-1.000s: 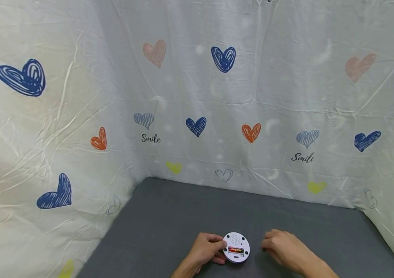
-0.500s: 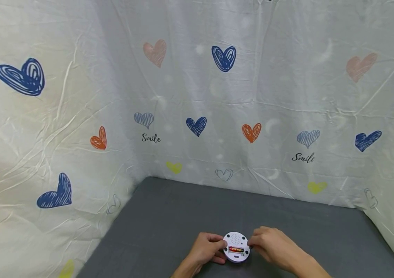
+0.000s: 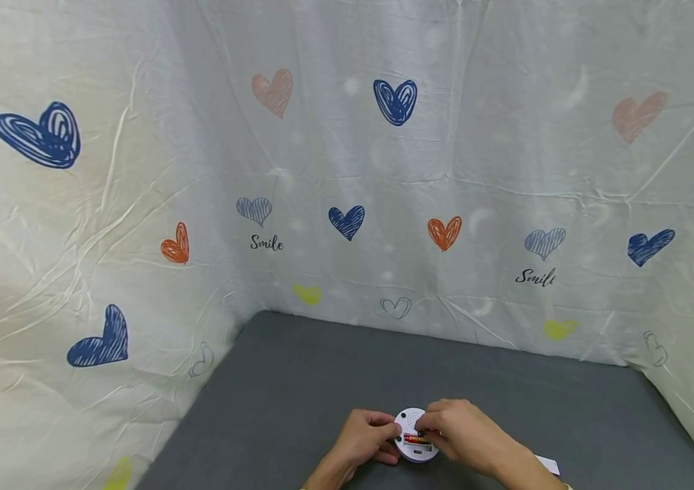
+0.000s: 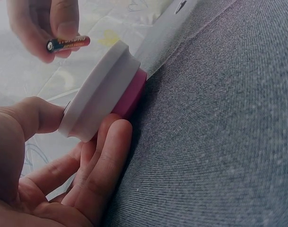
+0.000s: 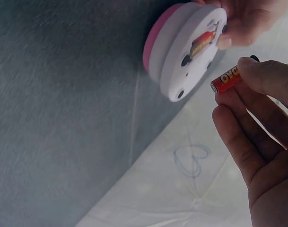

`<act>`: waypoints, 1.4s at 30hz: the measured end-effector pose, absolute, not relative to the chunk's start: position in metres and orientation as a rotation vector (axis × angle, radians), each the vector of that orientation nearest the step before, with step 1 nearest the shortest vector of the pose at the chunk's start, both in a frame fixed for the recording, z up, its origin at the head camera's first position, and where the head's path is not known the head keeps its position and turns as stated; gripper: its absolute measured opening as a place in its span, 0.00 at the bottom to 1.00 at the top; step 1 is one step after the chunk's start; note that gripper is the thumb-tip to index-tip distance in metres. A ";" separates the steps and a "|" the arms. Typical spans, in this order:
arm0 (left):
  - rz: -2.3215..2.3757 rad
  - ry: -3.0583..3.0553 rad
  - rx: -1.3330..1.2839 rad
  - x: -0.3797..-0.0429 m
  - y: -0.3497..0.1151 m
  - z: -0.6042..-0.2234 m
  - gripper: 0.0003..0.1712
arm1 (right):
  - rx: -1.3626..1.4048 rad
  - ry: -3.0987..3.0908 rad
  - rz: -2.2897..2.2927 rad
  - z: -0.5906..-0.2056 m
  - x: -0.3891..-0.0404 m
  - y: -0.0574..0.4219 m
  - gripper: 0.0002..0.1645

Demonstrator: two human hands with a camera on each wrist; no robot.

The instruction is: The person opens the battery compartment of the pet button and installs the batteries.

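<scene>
My left hand (image 3: 364, 437) holds a round white device (image 3: 409, 416) with a pink base, thumb on its near edge and fingers beneath. It stands tilted on the grey cloth in the left wrist view (image 4: 99, 90). Its underside faces up, showing small holes, dark feet and an uncovered battery compartment. One red and black battery (image 5: 204, 43) lies in that compartment. Between thumb and fingers, my right hand (image 3: 463, 432) pinches a second red and black battery (image 5: 225, 80), held just off the device's open face. In the head view, the right fingers partly cover the compartment.
A small white flat piece (image 3: 548, 465) lies on the grey table cover (image 3: 322, 367), partly hidden behind the right forearm. White curtains (image 3: 347, 150) printed with hearts enclose the table at the back and sides.
My right hand has moved left, from beside the device to over its compartment. The white flat piece has come into view past the right forearm. My left hand keeps its hold.
</scene>
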State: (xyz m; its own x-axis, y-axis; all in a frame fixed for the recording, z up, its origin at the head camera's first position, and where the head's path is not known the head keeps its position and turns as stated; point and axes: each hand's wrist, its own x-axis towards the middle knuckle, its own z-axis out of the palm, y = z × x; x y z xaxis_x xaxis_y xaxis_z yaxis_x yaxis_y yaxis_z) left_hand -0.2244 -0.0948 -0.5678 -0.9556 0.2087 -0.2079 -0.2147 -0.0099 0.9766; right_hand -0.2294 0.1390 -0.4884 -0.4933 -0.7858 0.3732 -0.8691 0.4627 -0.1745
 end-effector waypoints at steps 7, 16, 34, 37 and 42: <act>2.053 1.981 0.000 -0.224 -0.095 -0.566 0.15 | 1.452 -2.476 0.584 -0.493 -0.229 0.127 0.12; 2.038 1.991 0.001 -0.223 -0.094 -0.568 0.15 | 1.449 -2.446 0.598 -0.507 -0.230 0.119 0.15; 2.048 1.985 -0.001 -0.221 -0.094 -0.565 0.16 | 1.416 -2.498 0.535 -0.511 -0.227 0.118 0.11; 2.049 1.979 0.003 -0.221 -0.094 -0.564 0.16 | 1.429 -2.486 0.524 -0.511 -0.227 0.119 0.11; 2.050 1.973 0.008 -0.221 -0.095 -0.565 0.16 | 1.441 -2.448 0.481 -0.515 -0.227 0.120 0.13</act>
